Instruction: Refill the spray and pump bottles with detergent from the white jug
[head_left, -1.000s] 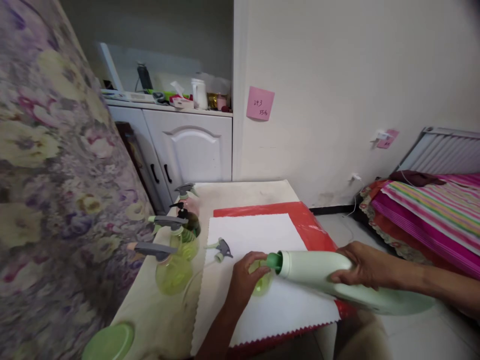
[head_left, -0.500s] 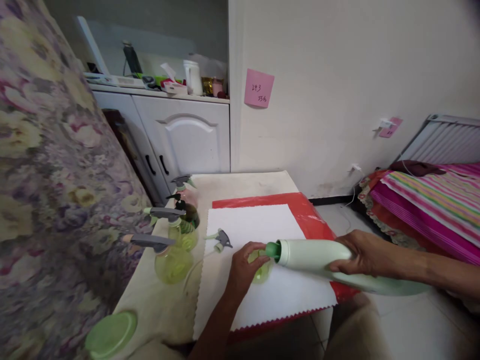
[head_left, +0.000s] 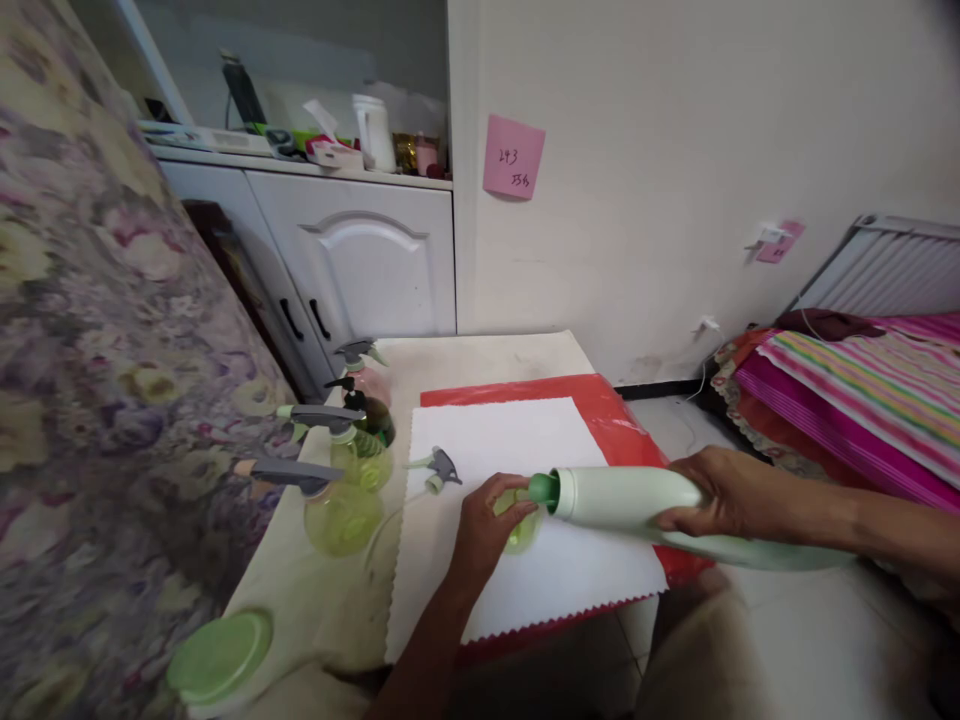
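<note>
My right hand (head_left: 705,495) grips a pale green jug-like bottle (head_left: 615,497), tipped on its side with its green spout pointing left. Below that spout, a clear yellow-green spray bottle body (head_left: 519,530) stands on the white sheet (head_left: 562,590). My left hand (head_left: 491,522) is closed around the top of this small bottle, thumb and fingers by its neck. Just left of it lies a loose grey and green spray head (head_left: 437,468) with its tube trailing left. Whether liquid flows from the spout cannot be made out.
Several spray bottles stand along the table's left side, among them a round yellow one (head_left: 343,518) and a dark pump bottle (head_left: 375,415). A green lid-like disc (head_left: 220,655) is at the near left corner. Red plastic (head_left: 626,420) lies under the sheet. A bed (head_left: 847,370) is at right.
The camera view has shifted slightly, so the scene sits a little higher and further left. Both hands keep their holds, and the jug stays tipped over the small bottle.
</note>
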